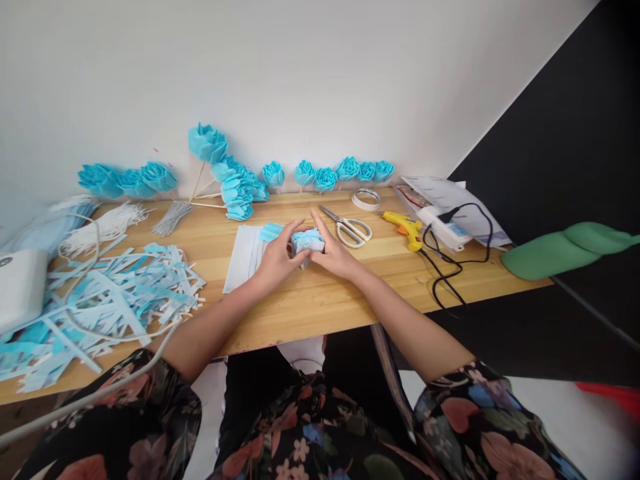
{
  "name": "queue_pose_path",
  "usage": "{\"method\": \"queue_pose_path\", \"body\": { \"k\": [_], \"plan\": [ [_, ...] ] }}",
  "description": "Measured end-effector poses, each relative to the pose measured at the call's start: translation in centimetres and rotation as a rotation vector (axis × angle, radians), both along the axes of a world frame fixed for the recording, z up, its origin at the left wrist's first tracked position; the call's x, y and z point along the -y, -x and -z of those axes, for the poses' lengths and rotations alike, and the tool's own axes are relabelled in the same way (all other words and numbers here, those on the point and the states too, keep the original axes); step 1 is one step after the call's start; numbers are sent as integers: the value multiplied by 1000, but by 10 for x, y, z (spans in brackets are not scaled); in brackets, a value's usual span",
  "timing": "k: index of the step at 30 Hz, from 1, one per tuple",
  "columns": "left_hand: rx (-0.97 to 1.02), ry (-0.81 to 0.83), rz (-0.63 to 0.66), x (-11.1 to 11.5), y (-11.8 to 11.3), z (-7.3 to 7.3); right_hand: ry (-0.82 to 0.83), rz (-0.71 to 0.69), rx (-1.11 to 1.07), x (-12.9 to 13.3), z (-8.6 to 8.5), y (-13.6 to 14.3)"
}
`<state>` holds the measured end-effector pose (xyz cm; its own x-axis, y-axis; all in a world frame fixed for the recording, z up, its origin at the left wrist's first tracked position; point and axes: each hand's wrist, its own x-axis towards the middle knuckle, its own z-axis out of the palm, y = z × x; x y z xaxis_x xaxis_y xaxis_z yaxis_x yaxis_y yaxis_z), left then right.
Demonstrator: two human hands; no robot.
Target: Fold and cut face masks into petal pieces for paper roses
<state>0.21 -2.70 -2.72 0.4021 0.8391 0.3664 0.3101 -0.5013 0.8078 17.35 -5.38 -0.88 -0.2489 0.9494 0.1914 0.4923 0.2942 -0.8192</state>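
Blue folded paper, a half-made paper flower (pixel 308 241), sits pinched between both hands just above the wooden table (pixel 320 297), near its middle. The left hand (pixel 277 257) closes on it from the left, thumb on top; the right hand (pixel 334 252) grips the other side with fingers curled round and the forefinger stretched over it. Under the left hand lies a stack of white and pale blue sheets (pixel 245 257). Just right of the hands rest white-handled scissors (pixel 349 229), then a yellow glue gun (pixel 406 229) with its black cord, and a roll of tape (pixel 366 199) behind them. Finished blue paper roses (pixel 327 175) on sticks line the wall. Blue and white paper strips (pixel 105 293) are heaped at the left end.
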Motion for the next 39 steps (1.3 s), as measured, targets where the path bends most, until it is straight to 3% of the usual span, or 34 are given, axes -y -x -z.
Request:
{"method": "queue_pose_path", "body": {
  "k": [5,10,17,23,26,29,33,35,39],
  "plan": [
    [-30,23,-51,2,1,-5,16,-9,-35,3,1,0],
    [63,73,-131,-1,3,-8,26,-4,-160,1,5,-8],
    [240,182,-100,-4,2,-5,77,52,-103,-1,9,-10],
    [259,175,-39,-3,0,-2,65,100,-330,-8,16,-12],
    [211,247,-21,-3,-1,-1,7,98,-372,-10,6,-13],
    [219,255,13,-4,-2,0,-107,112,-231,-8,-17,-15],
    [188,152,-4,-8,-2,3,-270,98,150,-3,-42,-15],
    [152,119,-22,-9,-2,5,-283,62,250,-1,-42,-13],
    [97,154,-16,-10,-1,7,-230,66,235,1,-23,-9]
  ]
}}
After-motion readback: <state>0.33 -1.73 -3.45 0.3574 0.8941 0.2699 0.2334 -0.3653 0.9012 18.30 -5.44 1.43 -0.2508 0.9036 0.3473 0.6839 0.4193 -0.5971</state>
